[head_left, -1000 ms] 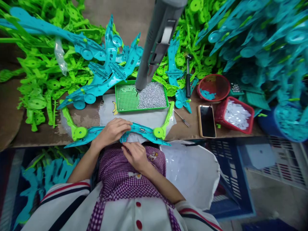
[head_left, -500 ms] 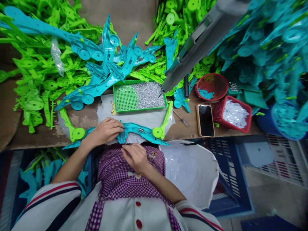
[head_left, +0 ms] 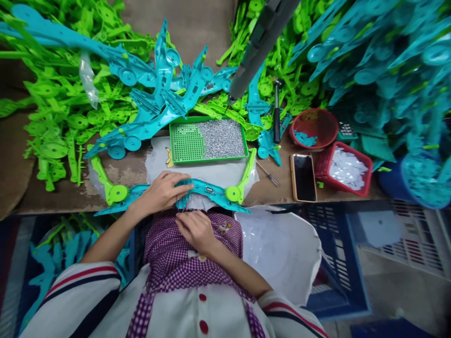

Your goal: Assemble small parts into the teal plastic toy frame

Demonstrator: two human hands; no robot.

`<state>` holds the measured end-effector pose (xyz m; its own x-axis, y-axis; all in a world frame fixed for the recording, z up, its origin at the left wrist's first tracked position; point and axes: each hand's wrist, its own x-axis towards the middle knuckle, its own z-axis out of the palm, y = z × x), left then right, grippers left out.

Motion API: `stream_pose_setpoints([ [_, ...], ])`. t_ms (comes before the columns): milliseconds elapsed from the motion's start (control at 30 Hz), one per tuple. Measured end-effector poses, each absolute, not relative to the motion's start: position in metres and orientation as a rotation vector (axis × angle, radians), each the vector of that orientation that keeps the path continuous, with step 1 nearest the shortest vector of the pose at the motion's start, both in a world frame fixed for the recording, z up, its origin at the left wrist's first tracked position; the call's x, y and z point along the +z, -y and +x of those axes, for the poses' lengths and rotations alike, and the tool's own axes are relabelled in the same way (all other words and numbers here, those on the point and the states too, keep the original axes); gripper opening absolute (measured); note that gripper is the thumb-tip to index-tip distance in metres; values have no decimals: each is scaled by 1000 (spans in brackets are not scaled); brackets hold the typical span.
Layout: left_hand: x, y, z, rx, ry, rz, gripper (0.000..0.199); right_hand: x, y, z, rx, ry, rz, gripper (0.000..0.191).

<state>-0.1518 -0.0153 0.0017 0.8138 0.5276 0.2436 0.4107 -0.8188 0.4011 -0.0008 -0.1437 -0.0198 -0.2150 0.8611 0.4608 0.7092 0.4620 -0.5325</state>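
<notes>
A blue plastic bow-shaped part lies along the table's front edge, with a green arm at its right end and another green arm at its left. Over its middle, my left hand holds the blue part, fingers bent across it. Just below, my right hand is closed in a pinch on a thin red wire that runs up to the blue part. A small metal piece sits in the part, right of the middle.
Behind the part stands a green tray of small metal pieces. A screwdriver, phone, hammer and red baskets are on the right. A hanging power tool points down behind the tray. Green and blue parts are heaped around.
The hanging tool has swung back and left, uncovering the hammer. My left hand has shifted slightly right over the blue part, and my right hand has moved slightly left.
</notes>
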Motion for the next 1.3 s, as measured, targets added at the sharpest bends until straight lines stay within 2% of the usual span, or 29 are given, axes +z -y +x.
stream_pose_setpoints([
  [67, 1, 15, -144, 509, -818, 2617, 18, -20, 143, -1, 276, 1977, -1322, 11],
  [200, -2, 22, -130, 490, -1025, 2501, 20, -23, 145, 0, 309, 1965, -1365, 13],
  [467, -1, 25, -113, 465, -1189, 2431, 15, -27, 148, -1, 361, 2007, -1330, 15],
  [600, 3, 25, -118, 505, -1131, 2469, 18, -28, 149, 1, 388, 2003, -1344, 18],
  [867, -3, 24, -158, 358, -690, 2597, 42, -17, 148, 8, 382, 1989, -1293, 16],
  [1067, 0, 21, -166, 336, -693, 2448, 28, -10, 142, 16, 442, 1958, -1335, 19],
  [1300, 3, 22, -176, 311, -676, 2462, 28, 1, 133, 26, 415, 1930, -1343, 14],
])
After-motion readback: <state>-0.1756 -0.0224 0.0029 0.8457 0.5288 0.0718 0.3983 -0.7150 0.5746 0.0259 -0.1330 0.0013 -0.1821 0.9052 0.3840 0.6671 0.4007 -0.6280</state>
